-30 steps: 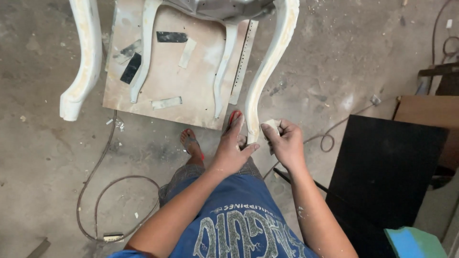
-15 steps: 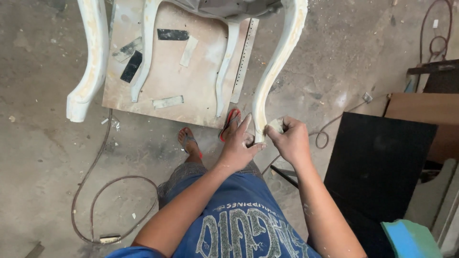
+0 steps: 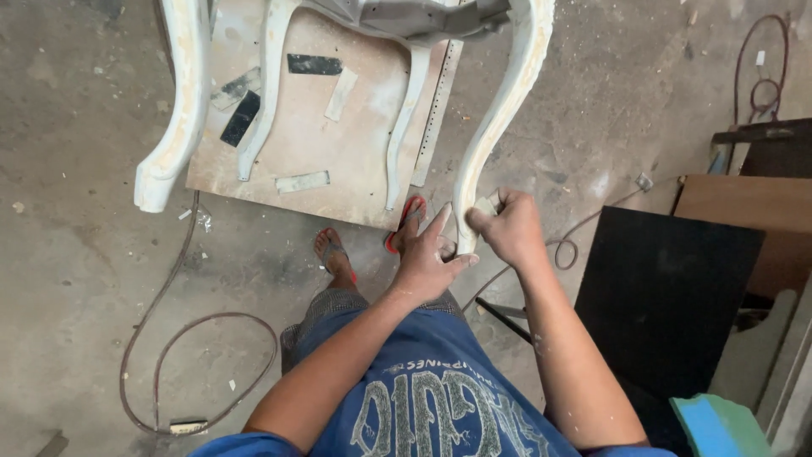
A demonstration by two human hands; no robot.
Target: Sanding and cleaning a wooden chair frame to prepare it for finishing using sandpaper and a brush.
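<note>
Head view, looking straight down at a dusty concrete floor (image 3: 76, 279). An upturned piece of furniture with four curved, pale cream legs sticks up toward the camera; its grey underside frame (image 3: 414, 17) is at the top edge.

The nearest curved leg (image 3: 499, 110) runs down from top right to its foot just between the two hands. Left hand (image 3: 427, 258) is open, fingers spread and stretched along the left side of the leg's lower end, thumb hooked under the foot; it braces the leg, not wrapped around it. Right hand (image 3: 507, 227) is curled closed around a small pale sanding piece (image 3: 484, 206), pressed against the right side of the same leg, just above the foot. The two hands are almost touching, leg between them.

The other front leg (image 3: 173, 127) is well apart to the left, its foot hanging over the floor. Two thinner back legs (image 3: 404, 127) show farther down, over a plywood board (image 3: 338, 161) lying flat on the floor with black and pale strips on it. A perforated metal strip (image 3: 436, 110) lies along the board's right edge.

Person's feet in red-strapped sandals (image 3: 404, 222) stand at the board's near edge, blue printed shirt (image 3: 423, 398) at bottom. A brown cable (image 3: 169, 338) loops on the floor at left. A black panel (image 3: 668, 288) sits at right, with a brown board (image 3: 744, 203) behind it and a blue-green block (image 3: 719, 423) at the bottom right corner.
</note>
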